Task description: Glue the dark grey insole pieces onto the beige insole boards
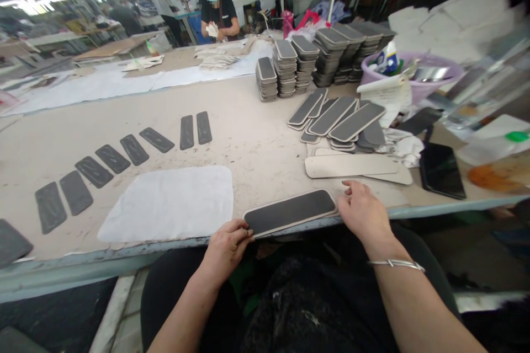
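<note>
A long beige pad with a dark grey face (290,212) lies at the front edge of the worktable (248,138). My left hand (227,245) grips its left end with curled fingers. My right hand (364,215) rests at its right end, fingertips touching the pad and a plain beige strip (351,166) just behind. A white cloth (169,204) lies flat to the left of the pad.
Several dark grey pieces (111,159) lie in a curved row on the left. Finished pads fan out (335,118) and stand in stacks (285,69) behind. A purple basin (414,74), a black phone (441,170) and paper sit right. A masked person (217,8) works far across.
</note>
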Motion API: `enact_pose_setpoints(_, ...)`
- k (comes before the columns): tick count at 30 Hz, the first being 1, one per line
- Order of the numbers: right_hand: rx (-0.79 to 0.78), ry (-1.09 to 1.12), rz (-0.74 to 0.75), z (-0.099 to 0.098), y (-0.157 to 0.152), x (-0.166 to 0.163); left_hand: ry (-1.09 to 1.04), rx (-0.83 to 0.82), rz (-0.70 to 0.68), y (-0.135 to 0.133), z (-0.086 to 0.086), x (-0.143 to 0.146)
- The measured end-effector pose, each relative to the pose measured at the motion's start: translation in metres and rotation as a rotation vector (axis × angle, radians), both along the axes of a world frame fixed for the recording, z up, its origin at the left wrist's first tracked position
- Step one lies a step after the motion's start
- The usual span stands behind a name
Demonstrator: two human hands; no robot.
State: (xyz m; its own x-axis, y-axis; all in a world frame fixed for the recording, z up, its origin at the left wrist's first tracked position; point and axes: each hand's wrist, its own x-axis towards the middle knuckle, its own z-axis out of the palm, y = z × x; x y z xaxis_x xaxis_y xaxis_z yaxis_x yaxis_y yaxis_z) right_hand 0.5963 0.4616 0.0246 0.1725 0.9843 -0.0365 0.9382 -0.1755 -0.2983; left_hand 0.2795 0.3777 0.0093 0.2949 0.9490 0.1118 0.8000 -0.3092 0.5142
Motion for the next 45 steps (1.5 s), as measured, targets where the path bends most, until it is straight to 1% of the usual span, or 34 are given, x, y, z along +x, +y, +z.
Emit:
enact_pose_setpoints(2,0.094,0.027,0.013,0.003,-0.003,-0.005,0.005,-0.003,0.003,0.000,-0.001,0.000)
enact_pose_setpoints(3,0.150,0.041,0.047,0.004,-0.006,-0.011,0.009,-0.004,0.007,0.000,-0.002,-0.001)
enact_pose_setpoints(4,0.203,0.051,0.111,0.005,-0.010,-0.020,0.013,-0.005,0.008,0.000,-0.002,-0.001)
enact_pose_setpoints(5,0.243,0.058,0.215,0.005,-0.016,-0.033,0.017,-0.006,0.008,-0.001,-0.003,-0.001)
enact_pose_setpoints(6,0.263,0.063,0.351,0.005,-0.022,-0.048,0.021,-0.004,0.008,-0.001,-0.003,-0.001)
enact_pose_setpoints(8,0.223,0.073,0.688,0.001,-0.038,-0.080,0.024,0.008,0.006,-0.001,-0.002,0.000)
enact_pose_setpoints(9,0.195,0.077,0.812,-0.002,-0.045,-0.094,0.023,0.014,0.005,-0.001,-0.001,0.000)
enact_pose_setpoints(11,0.160,0.082,0.941,-0.011,-0.054,-0.110,0.022,0.022,0.008,-0.002,0.000,0.001)
enact_pose_setpoints(12,0.146,0.071,0.954,-0.015,-0.055,-0.110,0.019,0.021,0.010,-0.002,0.000,0.001)
enact_pose_setpoints(14,0.116,0.011,0.889,-0.024,-0.050,-0.095,0.013,0.010,0.018,-0.002,0.000,0.002)
enact_pose_setpoints(18,-0.002,-0.159,0.551,-0.032,-0.030,-0.041,-0.003,-0.016,0.062,-0.002,0.000,0.004)
enact_pose_setpoints(20,-0.047,-0.205,0.466,-0.033,-0.025,-0.025,-0.037,-0.035,0.100,-0.003,0.001,0.004)
enact_pose_setpoints(22,-0.054,-0.229,0.437,-0.034,-0.024,-0.021,-0.116,-0.089,0.129,-0.007,0.003,0.000)
enact_pose_setpoints(24,-0.035,-0.236,0.424,-0.037,-0.025,-0.023,-0.263,-0.197,0.153,-0.013,0.005,-0.008)
enact_pose_setpoints(26,-0.012,-0.231,0.426,-0.041,-0.026,-0.026,-0.418,-0.287,0.222,-0.021,0.008,-0.017)
enact_pose_setpoints(27,-0.002,-0.226,0.433,-0.043,-0.026,-0.026,-0.460,-0.282,0.284,-0.024,0.010,-0.019)
enact_pose_setpoints(28,0.005,-0.221,0.442,-0.046,-0.025,-0.026,-0.463,-0.234,0.348,-0.027,0.013,-0.019)
enact_pose_setpoints(29,0.010,-0.216,0.449,-0.048,-0.025,-0.025,-0.426,-0.155,0.396,-0.028,0.016,-0.015)
enact_pose_setpoints(30,0.012,-0.210,0.453,-0.050,-0.024,-0.024,-0.356,-0.062,0.408,-0.027,0.020,-0.008)
enact_pose_setpoints(31,0.014,-0.206,0.451,-0.052,-0.023,-0.024,-0.268,0.020,0.373,-0.024,0.023,0.002)
enact_pose_setpoints(33,0.013,-0.202,0.437,-0.053,-0.022,-0.024,-0.072,0.097,0.210,-0.014,0.026,0.028)
enact_pose_setpoints(35,0.004,-0.202,0.423,-0.049,-0.023,-0.024,0.118,0.085,0.058,-0.003,0.026,0.052)
enact_pose_setpoints(36,-0.004,-0.202,0.418,-0.045,-0.024,-0.025,0.202,0.070,0.014,0.000,0.024,0.061)
enact_pose_setpoints(37,-0.021,-0.197,0.420,-0.041,-0.026,-0.025,0.272,0.060,-0.009,0.002,0.020,0.064)
enact_pose_setpoints(39,-0.053,-0.176,0.425,-0.035,-0.028,-0.027,0.374,0.082,-0.044,0.005,0.005,0.057)
enact_pose_setpoints(41,-0.069,-0.139,0.422,-0.036,-0.026,-0.028,0.447,0.180,-0.058,0.012,-0.022,0.036)
enact_pose_setpoints(43,-0.091,-0.100,0.421,-0.043,-0.020,-0.027,0.486,0.292,-0.072,0.024,-0.055,0.014)
enact_pose_setpoints(45,-0.136,-0.063,0.407,-0.050,-0.013,-0.025,0.518,0.363,-0.053,0.034,-0.082,0.002)
